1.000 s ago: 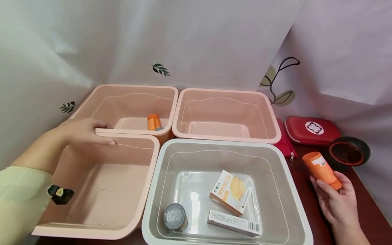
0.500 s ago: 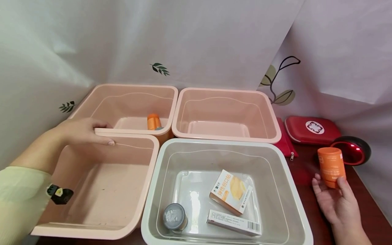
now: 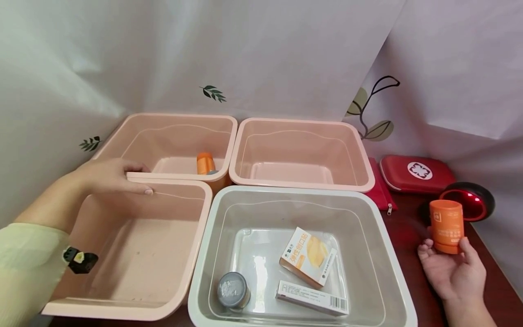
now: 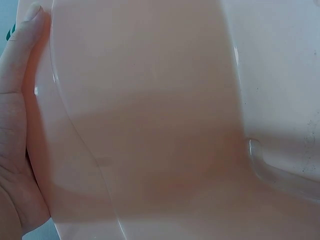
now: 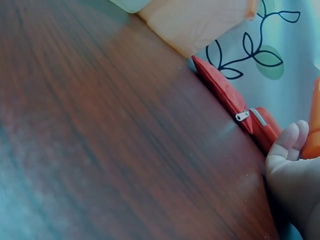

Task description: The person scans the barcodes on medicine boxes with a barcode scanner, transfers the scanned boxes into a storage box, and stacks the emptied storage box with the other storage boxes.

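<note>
At the right of the head view my right hand (image 3: 457,274) holds an orange bottle (image 3: 446,223) upright, with the thumb and fingers around its lower end. Right behind the bottle is a round black device (image 3: 482,200) with red light glowing inside it. My left hand (image 3: 107,177) grips the back rim of the front left pink bin (image 3: 140,254), its thumb over the inner side. In the left wrist view that thumb (image 4: 22,50) lies along the bin wall. Only an edge of the bottle (image 5: 314,125) appears in the right wrist view.
A grey bin (image 3: 402,290) holds two small boxes (image 3: 308,256) and a grey-lidded jar (image 3: 234,290). Behind it stands another pink bin (image 3: 302,154). Inside the back left bin (image 3: 163,118) lies an orange bottle (image 3: 205,163). A red first-aid case (image 3: 408,175) and red pouch (image 3: 380,190) lie right.
The orange bottle has gone from tilted to upright, and moved right in front of the black device, whose red light has come on. My left hand has stayed put.
</note>
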`<state>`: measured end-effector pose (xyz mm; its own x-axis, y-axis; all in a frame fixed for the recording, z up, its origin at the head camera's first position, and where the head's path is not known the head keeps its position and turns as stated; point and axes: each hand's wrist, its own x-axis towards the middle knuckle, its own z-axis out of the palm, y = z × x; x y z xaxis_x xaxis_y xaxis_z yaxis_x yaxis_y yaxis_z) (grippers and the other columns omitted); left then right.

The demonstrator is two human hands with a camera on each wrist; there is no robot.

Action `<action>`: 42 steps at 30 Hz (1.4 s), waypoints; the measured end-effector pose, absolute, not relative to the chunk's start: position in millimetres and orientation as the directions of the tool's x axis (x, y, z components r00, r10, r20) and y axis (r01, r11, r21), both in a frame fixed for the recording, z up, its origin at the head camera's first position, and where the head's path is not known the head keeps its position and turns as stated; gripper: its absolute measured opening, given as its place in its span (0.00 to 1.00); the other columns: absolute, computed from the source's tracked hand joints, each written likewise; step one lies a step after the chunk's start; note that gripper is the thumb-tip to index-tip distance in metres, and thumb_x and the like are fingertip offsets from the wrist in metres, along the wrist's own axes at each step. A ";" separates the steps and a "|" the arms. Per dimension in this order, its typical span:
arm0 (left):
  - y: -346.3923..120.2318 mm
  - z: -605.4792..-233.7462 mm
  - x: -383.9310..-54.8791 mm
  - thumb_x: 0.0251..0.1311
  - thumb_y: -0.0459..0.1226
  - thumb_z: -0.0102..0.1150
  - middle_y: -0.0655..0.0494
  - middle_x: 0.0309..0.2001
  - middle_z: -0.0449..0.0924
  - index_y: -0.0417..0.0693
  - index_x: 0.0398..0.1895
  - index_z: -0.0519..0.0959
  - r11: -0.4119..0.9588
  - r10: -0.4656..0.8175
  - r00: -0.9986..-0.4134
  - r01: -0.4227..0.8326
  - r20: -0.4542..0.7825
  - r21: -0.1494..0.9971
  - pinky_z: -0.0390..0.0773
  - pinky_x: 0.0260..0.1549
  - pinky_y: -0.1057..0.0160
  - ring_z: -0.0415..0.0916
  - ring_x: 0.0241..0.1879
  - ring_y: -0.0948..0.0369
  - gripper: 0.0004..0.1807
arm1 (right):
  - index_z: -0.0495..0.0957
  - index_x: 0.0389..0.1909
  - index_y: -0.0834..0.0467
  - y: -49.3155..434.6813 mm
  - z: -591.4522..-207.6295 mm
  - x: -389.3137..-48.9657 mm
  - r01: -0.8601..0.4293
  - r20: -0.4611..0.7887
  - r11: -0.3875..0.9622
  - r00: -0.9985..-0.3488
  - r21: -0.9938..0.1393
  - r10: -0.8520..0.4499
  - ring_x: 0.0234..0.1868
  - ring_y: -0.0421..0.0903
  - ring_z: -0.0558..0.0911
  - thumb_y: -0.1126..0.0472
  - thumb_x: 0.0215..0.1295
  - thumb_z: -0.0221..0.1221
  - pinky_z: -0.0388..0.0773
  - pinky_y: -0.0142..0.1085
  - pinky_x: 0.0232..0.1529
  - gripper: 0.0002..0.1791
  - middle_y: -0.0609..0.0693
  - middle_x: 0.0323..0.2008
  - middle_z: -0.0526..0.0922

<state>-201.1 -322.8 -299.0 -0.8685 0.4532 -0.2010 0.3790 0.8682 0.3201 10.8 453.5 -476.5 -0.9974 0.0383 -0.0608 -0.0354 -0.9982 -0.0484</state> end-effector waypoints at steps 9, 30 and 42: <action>-321.6 -298.4 -199.4 0.58 0.57 0.77 0.61 0.43 0.86 0.49 0.56 0.86 0.874 0.443 -0.874 0.371 -0.201 0.314 0.77 0.44 0.50 0.79 0.41 0.59 0.29 | 0.68 0.70 0.58 450.3 -475.2 9.1 -0.044 -0.016 -0.998 -0.999 -0.043 0.045 0.37 0.62 0.66 0.52 0.84 0.45 0.64 0.52 0.46 0.22 0.63 0.60 0.72; -321.7 -297.9 -198.8 0.59 0.57 0.76 0.59 0.44 0.86 0.44 0.59 0.84 0.883 0.425 -0.879 0.350 -0.217 0.312 0.78 0.44 0.50 0.79 0.42 0.58 0.33 | 0.65 0.73 0.58 446.4 -474.2 8.0 0.055 0.119 -0.998 -0.992 0.041 -0.050 0.36 0.54 0.61 0.33 0.82 0.41 0.58 0.40 0.45 0.37 0.64 0.61 0.70; -321.3 -298.4 -198.7 0.59 0.55 0.77 0.60 0.42 0.85 0.47 0.55 0.85 0.874 0.434 -0.876 0.353 -0.211 0.333 0.77 0.43 0.52 0.79 0.41 0.59 0.29 | 0.66 0.74 0.49 447.7 -475.8 7.9 0.043 0.026 -0.995 -0.999 -0.087 -0.046 0.46 0.61 0.71 0.32 0.81 0.43 0.64 0.50 0.51 0.34 0.62 0.67 0.75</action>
<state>-198.7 -321.3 -298.4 -0.8758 0.4343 -0.2108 0.3534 0.8743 0.3328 7.9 447.7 -475.8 -0.9986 -0.0458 0.0258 0.0434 -0.9952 -0.0872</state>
